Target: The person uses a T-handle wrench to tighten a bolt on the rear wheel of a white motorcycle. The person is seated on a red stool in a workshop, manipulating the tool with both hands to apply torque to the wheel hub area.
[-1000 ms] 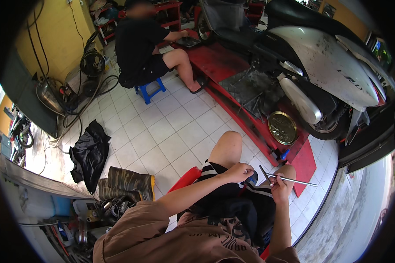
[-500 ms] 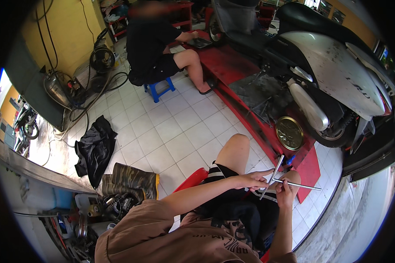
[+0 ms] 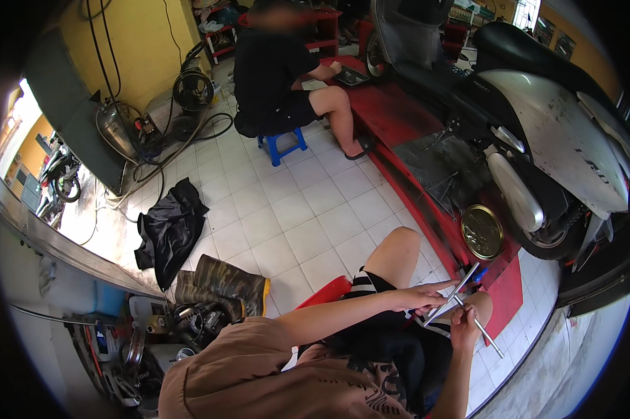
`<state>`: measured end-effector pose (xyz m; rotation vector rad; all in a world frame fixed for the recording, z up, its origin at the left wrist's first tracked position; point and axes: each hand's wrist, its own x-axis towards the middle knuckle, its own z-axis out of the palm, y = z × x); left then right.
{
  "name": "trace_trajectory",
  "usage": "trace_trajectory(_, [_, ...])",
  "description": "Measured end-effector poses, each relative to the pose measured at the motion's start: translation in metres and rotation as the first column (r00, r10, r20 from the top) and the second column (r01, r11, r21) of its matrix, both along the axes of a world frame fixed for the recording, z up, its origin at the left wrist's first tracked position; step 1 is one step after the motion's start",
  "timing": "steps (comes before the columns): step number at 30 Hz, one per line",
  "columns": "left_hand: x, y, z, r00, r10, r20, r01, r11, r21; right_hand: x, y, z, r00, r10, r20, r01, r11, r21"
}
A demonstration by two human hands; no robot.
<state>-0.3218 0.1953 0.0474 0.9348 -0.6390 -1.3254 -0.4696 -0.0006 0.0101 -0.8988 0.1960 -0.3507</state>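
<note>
A silver T-handle wrench is held over my lap, its crossbar slanting up to the right and its shaft running down to the right. My right hand is closed around the shaft just below the joint. Against the crossbar's lower part lies my left hand, its index finger stretched out and its other fingers curled at the bar. Just beyond the wrench, a blue-handled tool rests by the end of the red lift platform.
A round metal tray sits on the platform beside a silver scooter. Farther off, a person in black sits on a blue stool. Black cloth and camouflage boots lie on the tiles at left.
The wrench has turned in my hands: its shaft, which pointed right, now points down to the right. The whole view has shifted, with the surroundings appearing farther right and lower.
</note>
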Motion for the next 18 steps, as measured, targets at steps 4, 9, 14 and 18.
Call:
trace_trajectory(4, [0.002,0.003,-0.002,0.987,-0.075,-0.142,0.057,0.99,-0.129,0.004,0.006,0.012,0.999,0.003,-0.042,-0.003,1.0,0.005])
trace_trajectory(9, [0.001,0.004,0.0,0.988,-0.155,0.007,0.155,0.979,-0.13,0.002,0.003,0.015,0.997,-0.071,-0.044,0.073,0.996,0.057])
trace_trajectory(14, [0.001,0.003,-0.003,0.951,-0.29,0.106,0.301,0.947,-0.116,-0.001,-0.002,0.008,1.0,-0.024,0.015,0.024,1.0,-0.01])
trace_trajectory(18, [0.005,-0.001,-0.015,0.914,-0.356,0.192,0.343,0.934,0.102,-0.002,-0.003,0.003,0.999,-0.039,0.028,0.038,0.998,0.04])
